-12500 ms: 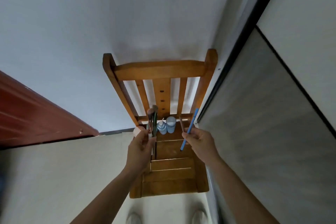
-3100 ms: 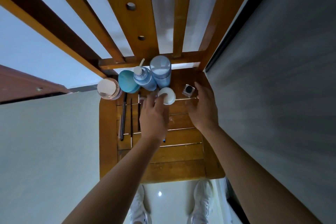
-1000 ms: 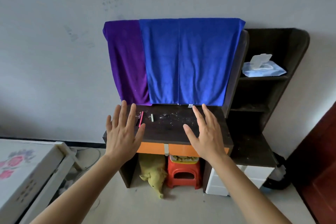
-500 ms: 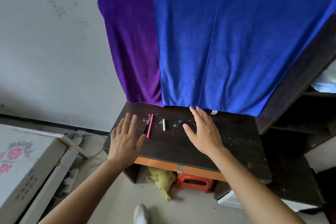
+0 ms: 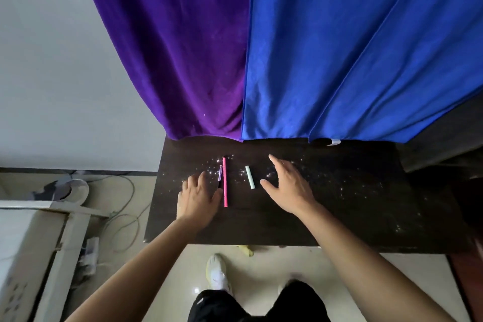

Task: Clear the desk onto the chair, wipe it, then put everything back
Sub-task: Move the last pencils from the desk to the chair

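Dark speckled worktop [image 5: 339,204] lies under both palm-down hands, with broad bare room beyond the right hand [image 5: 290,188] and its left edge near the left hand [image 5: 197,198]. A slim pink pen [image 5: 225,183] and a short purple-capped stick [image 5: 220,174] lie just right of the loosely extended left fingers [image 5: 201,178]. A pale green stick [image 5: 250,177] lies just left of the spread right fingers [image 5: 277,162], untouched.

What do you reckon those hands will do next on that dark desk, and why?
Probably the left hand closes on the pink pen and the short purple-tipped stick lying right beside its thumb. Both hands are open, the right hand close to the mint stick, and these three small items lie on the speckled desk, which must be cleared before wiping.
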Available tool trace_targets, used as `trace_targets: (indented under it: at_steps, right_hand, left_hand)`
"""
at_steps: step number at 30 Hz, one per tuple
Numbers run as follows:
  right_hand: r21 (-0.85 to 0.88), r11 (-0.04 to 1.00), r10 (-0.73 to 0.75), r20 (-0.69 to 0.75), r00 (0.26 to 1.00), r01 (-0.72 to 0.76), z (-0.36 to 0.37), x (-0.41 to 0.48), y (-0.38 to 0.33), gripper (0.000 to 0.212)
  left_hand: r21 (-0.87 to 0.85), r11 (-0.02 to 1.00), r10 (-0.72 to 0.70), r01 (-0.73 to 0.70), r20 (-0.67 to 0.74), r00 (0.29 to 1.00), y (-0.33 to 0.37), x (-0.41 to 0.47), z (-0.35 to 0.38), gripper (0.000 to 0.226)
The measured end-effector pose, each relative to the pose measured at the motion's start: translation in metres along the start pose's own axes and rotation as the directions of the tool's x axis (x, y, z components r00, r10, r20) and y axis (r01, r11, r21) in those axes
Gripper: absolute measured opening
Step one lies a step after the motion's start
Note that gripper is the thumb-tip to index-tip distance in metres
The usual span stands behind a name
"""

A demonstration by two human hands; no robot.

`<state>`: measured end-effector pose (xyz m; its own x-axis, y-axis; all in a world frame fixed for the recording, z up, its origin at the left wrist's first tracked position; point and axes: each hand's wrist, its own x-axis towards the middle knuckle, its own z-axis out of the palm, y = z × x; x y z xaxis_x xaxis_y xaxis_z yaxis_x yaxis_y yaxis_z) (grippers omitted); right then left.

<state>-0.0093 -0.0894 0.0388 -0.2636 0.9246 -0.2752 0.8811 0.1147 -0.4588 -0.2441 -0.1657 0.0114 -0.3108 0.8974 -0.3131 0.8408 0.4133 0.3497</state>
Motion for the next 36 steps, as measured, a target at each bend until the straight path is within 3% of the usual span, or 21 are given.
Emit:
trace_targets:
  at_steps: [8, 12, 16, 23, 30, 33, 36]
  right_hand:
    - [-0.056, 0.995, 0.087, 0.155, 0.984, -0.079, 0.066, 0.048, 0.009, 0.070]
    - [-0.050, 0.999, 0.026, 0.134, 0.991, -0.019, 0.074, 0.054, 0.022, 0.048]
    - [0.033, 0.997, 0.066, 0.091, 0.994, -0.069, 0.066, 0.047, 0.042, 0.029]
    - [0.045, 0.979, 0.196, 0.051, 0.979, -0.198, 0.046, 0.033, 0.086, 0.019]
    - [0.118, 0.954, 0.273, 0.042, 0.961, -0.276, 0.027, 0.023, 0.107, 0.018]
    - [0.227, 0.929, 0.302, -0.013, 0.953, -0.291, 0.006, 0.020, 0.108, 0.016]
    - [0.345, 0.908, 0.302, -0.143, 0.942, -0.239, -0.026, 0.016, 0.104, 0.012]
  left_hand:
    - [-0.065, 0.987, -0.142, 0.145, 0.041, 0.989, 0.002, 0.027, 0.048, 0.056]
    - [-0.075, 0.984, -0.161, 0.159, -0.024, 0.987, 0.012, 0.035, 0.065, 0.056]
    - [-0.107, 0.982, -0.160, 0.158, -0.006, 0.987, 0.026, 0.045, 0.070, 0.032]
    - [-0.067, 0.994, -0.083, 0.087, 0.066, 0.994, 0.050, 0.047, 0.076, 0.016]
    - [-0.017, 0.996, -0.083, 0.087, 0.162, 0.983, 0.066, 0.055, 0.068, 0.023]
    - [-0.104, 0.993, -0.032, 0.047, 0.141, 0.989, 0.087, 0.051, 0.049, 0.023]
    - [-0.305, 0.952, 0.045, -0.023, 0.065, 0.997, 0.121, 0.048, 0.012, 0.022]
